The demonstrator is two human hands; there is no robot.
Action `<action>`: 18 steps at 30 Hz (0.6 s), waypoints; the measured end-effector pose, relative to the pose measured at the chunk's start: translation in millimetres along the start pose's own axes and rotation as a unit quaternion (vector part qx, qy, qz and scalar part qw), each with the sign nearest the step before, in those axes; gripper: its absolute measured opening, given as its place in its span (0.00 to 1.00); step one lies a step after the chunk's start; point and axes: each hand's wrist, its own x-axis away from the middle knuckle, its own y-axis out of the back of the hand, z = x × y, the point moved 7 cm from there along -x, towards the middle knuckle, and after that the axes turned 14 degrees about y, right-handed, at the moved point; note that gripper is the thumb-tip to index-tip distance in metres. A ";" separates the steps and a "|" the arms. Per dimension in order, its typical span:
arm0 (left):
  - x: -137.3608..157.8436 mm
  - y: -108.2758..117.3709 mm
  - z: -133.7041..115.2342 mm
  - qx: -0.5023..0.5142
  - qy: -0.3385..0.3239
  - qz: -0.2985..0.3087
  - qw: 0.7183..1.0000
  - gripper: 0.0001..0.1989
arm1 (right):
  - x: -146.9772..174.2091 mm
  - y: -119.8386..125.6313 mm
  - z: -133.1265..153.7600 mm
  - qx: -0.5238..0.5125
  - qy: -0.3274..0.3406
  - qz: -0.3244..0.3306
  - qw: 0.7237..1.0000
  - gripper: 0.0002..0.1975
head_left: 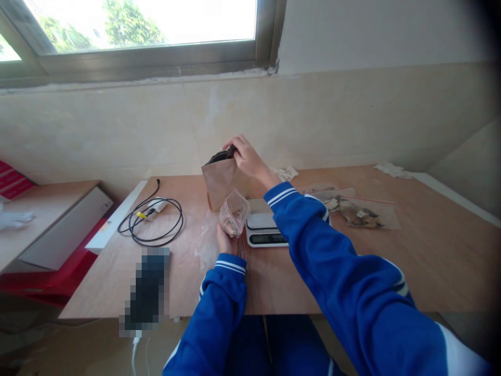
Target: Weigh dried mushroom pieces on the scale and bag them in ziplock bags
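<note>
My left hand (224, 240) is closed around a clear zip bag (235, 211) with a red seal line. Its mouth gapes upward and pale pieces lie in the bottom. Behind it stands a brown paper bag (219, 183), open at the top with a dark inside. At that opening is my right hand (245, 155), its fingers bent together by the rim over something dark that I cannot make out. A white kitchen scale (266, 239) with a dark display sits just right of the zip bag, partly covered by my right sleeve.
Filled zip bags (362, 214) lie on the right of the wooden table (422, 261). Clear plastic bags (207, 245) lie beside my left hand. On the left are a coiled black cable (131, 230) and a pixelated dark device (146, 292). Crumpled white paper (393, 171) lies at the back.
</note>
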 end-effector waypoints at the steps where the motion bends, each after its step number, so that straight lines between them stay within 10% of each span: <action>1: 0.4 0.4 0.6 0.005 0.007 -0.006 1.000 0.14 | 1.9 -2.7 4.5 -0.001 0.013 0.021 1.000 0.17; 11: 9.4 -8.3 -0.4 0.020 0.021 -0.009 1.000 0.13 | 9.0 -11.8 4.9 0.002 0.005 0.126 0.992 0.16; 18: 6.7 -6.3 0.8 0.023 0.025 -0.004 0.999 0.12 | 17.3 20.7 34.6 0.052 -0.039 0.026 0.998 0.15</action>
